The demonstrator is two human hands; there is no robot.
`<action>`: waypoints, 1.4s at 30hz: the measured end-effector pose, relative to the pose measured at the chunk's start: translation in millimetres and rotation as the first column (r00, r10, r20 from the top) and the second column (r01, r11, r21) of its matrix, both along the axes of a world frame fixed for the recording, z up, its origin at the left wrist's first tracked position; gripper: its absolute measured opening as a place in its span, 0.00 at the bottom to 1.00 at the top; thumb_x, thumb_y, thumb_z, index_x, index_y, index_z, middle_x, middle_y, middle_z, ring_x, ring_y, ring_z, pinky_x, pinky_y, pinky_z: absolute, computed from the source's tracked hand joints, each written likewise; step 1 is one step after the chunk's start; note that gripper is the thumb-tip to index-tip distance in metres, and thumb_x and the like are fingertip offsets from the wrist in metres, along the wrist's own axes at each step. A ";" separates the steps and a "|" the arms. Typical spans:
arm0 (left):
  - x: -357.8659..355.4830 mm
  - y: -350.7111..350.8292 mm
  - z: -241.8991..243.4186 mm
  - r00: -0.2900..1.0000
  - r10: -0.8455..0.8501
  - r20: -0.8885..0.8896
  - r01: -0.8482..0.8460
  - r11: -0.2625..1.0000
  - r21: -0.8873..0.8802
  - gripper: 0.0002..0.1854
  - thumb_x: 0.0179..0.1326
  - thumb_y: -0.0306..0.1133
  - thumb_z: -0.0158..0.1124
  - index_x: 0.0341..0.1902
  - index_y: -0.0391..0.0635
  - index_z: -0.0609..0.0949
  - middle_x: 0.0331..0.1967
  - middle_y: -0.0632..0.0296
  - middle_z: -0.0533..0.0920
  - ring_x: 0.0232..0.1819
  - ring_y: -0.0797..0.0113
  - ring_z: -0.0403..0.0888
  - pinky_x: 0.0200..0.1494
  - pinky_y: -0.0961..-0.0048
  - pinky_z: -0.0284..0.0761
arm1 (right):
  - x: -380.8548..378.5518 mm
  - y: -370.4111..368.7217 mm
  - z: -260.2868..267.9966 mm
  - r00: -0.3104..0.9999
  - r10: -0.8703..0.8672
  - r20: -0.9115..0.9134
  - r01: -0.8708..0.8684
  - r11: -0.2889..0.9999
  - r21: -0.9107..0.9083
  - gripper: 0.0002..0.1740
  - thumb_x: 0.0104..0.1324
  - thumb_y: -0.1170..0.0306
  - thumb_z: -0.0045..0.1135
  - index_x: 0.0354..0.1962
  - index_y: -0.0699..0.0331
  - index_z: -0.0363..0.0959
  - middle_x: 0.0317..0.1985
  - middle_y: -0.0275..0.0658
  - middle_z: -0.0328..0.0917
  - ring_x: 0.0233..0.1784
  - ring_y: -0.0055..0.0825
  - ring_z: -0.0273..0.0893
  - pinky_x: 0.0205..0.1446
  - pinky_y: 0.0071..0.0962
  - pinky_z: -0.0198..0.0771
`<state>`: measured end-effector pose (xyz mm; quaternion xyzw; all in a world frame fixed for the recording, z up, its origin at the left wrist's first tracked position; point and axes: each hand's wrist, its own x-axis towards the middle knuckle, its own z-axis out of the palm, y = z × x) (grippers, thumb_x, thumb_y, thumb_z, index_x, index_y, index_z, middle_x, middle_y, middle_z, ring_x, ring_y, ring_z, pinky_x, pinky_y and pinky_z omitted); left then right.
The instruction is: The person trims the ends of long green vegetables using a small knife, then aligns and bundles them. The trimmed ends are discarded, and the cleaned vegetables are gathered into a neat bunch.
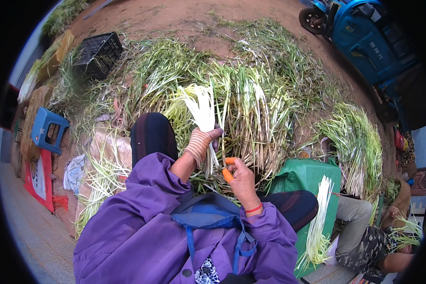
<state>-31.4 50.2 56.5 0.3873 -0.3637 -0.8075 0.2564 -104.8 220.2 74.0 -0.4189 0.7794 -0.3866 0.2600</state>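
Observation:
My left hand (203, 140), in a glove with a striped cuff, grips a bundle of peeled white stalks (200, 110), likely scallions or a similar allium. Their pale tops fan out above the fist and their lower ends come out below it. Beside it, my right hand (243, 181) wears orange finger covers on the thumb and forefinger. These pinch the brown lower end of a single unpeeled stalk (224, 142), which stands upright near the bundle. A broad pile of unpeeled stalks (259, 117) with brown root ends spreads on the ground just past my hands.
Peeled stalks (317, 220) lie on a green sack-covered support (305, 174) at my right; more (101, 181) lie left. A co-worker's leg (353, 213) is close on the right. A blue stool (49, 129), black crate (97, 55) and blue vehicle (369, 46) stand around.

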 end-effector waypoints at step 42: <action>23.2 -29.0 15.4 0.990 0.070 -0.124 -0.094 0.974 -0.204 0.11 0.53 0.28 0.70 0.38 0.39 0.79 0.22 0.63 0.79 0.15 0.74 0.73 0.18 0.76 0.69 | -29.8 38.2 -28.4 0.908 0.417 -0.049 -0.293 0.712 0.638 0.13 0.57 0.69 0.59 0.42 0.57 0.78 0.31 0.45 0.81 0.36 0.40 0.81 0.41 0.36 0.73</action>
